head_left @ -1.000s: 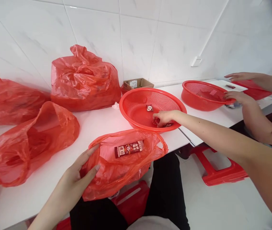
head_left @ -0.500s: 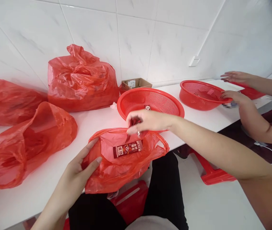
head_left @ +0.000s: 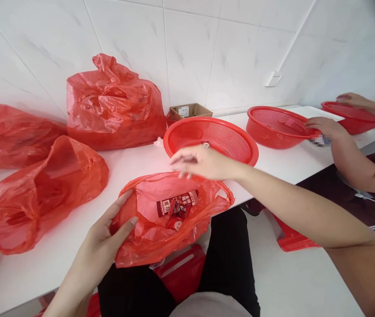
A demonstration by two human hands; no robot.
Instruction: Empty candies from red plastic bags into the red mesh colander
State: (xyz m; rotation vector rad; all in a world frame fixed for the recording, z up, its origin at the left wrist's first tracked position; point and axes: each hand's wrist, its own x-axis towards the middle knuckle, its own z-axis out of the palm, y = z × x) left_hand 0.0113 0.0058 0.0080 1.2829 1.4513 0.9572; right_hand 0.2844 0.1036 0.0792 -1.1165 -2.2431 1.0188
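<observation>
Red foil packets (head_left: 178, 208) have dropped from the right hand (head_left: 204, 162) and now lie inside the red plastic bag (head_left: 161, 240), on top of a long carton (head_left: 190, 197). That hand's grip is wide open and empty, its fingers spread just above the bag's mouth, well clear of the packets. The left hand (head_left: 108, 224) has a narrow grip on the bag's near edge, holding the mouth open. A small white-labelled packet (head_left: 176, 225) lies beside the others in the bag.

The carton carries Chinese characters, partly covered; the 2 at its left end look like 成功, but the packets hide the rest. Another small packet (head_left: 206, 144) rests in a red mesh basket (head_left: 210, 127) on the white tabletop (head_left: 42, 268). 2 more baskets stand to the right: a co-worker's hand (head_left: 326, 127) is on the rim of the nearer basket (head_left: 276, 127), and the co-worker's other hand (head_left: 351, 99) is on the farther basket (head_left: 354, 119). Filled and slack red bags (head_left: 113, 103) sit left, with a cardboard box (head_left: 190, 111) against the tiled wall (head_left: 187, 53).
</observation>
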